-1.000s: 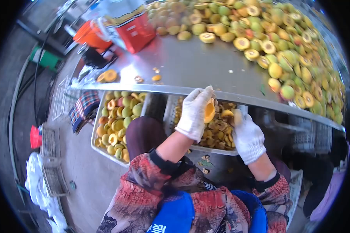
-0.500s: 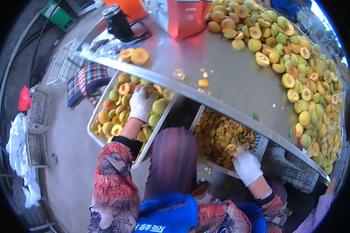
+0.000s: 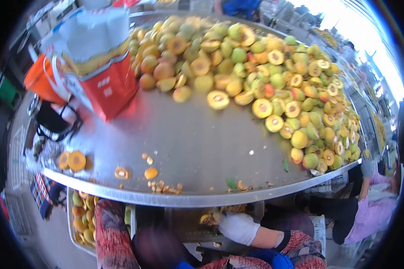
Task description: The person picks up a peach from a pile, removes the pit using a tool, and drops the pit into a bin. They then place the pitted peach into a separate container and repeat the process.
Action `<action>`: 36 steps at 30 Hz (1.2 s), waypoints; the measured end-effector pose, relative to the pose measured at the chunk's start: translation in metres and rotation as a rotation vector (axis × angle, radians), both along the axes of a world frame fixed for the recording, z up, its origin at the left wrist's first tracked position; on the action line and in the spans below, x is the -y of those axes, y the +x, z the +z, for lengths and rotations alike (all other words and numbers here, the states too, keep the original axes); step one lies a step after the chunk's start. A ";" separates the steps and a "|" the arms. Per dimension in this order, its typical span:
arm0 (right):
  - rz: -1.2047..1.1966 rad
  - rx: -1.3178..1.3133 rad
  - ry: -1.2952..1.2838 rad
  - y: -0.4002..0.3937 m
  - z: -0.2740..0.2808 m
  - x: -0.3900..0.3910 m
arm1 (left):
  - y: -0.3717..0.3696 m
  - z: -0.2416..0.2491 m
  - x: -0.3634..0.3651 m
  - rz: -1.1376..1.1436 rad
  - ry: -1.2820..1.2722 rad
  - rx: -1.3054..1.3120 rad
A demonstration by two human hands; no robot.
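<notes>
My right hand (image 3: 239, 227), in a white glove, is below the table's front edge. Its fingers are drawn together near a small yellow-brown piece (image 3: 206, 219); blur hides whether they grip it or something else. Under the table behind that hand, a bin (image 3: 188, 226) shows partly. My left forearm, in a red patterned sleeve (image 3: 113, 233), reaches under the edge, and the left hand itself is hidden. Beside that sleeve stands a white crate (image 3: 72, 224) of yellow-green fruit (image 3: 80, 222), partly covered by the table.
A large heap of whole and halved fruit (image 3: 265, 80) covers the back and right of the metal table (image 3: 188, 134). At left are a red-and-white bag (image 3: 107, 85), an orange bucket (image 3: 42, 80), a black flask (image 3: 51, 119) and fruit halves (image 3: 76, 160). A person in pink (image 3: 372, 215) is at right.
The view has swung up and right toward the heap. My left hand, earlier over the fruit crate, has gone out of sight under the table edge. The right hand stays below the table.
</notes>
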State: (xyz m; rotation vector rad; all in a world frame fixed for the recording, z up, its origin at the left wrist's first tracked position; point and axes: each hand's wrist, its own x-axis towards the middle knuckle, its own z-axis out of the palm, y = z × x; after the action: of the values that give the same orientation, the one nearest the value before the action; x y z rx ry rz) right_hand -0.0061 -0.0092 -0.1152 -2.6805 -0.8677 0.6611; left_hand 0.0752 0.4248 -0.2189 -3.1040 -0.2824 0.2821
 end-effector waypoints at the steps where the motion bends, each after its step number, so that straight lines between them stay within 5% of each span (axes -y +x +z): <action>1: 0.008 0.028 0.017 0.000 0.003 0.000 | -0.001 -0.003 0.002 -0.005 0.001 0.024; 6: -0.043 -0.116 0.106 -0.008 -0.014 0.014 | -0.030 -0.001 0.006 -0.029 -0.068 0.222; 9: -0.072 -0.086 0.191 0.002 0.025 0.018 | -0.077 0.013 0.009 -0.009 -0.197 0.461; 15: -0.230 -0.030 0.039 0.003 0.000 0.053 | -0.176 0.116 0.053 0.385 -0.701 0.748; 21: -0.258 0.087 0.117 -0.001 0.016 0.074 | -0.114 0.243 0.175 0.030 -0.855 0.643; 24: -0.290 0.088 0.179 -0.009 0.041 0.087 | -0.045 0.276 0.252 -0.416 -0.764 0.554; 29: -0.317 -0.024 0.165 -0.013 0.052 0.115 | 0.053 0.249 0.363 -0.822 -0.719 0.436; 30: -0.294 0.122 0.307 -0.018 0.047 0.118 | 0.066 0.244 0.385 -0.836 -0.686 0.436; 36: -0.314 0.068 0.286 -0.025 0.059 0.130 | 0.112 0.218 0.503 -0.783 -0.464 0.288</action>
State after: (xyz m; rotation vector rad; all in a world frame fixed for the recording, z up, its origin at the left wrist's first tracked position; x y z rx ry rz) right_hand -0.0307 -0.1394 -0.0561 -2.5106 -0.4944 0.3462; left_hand 0.1871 -0.0785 -0.0008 -3.3460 1.1275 -0.1424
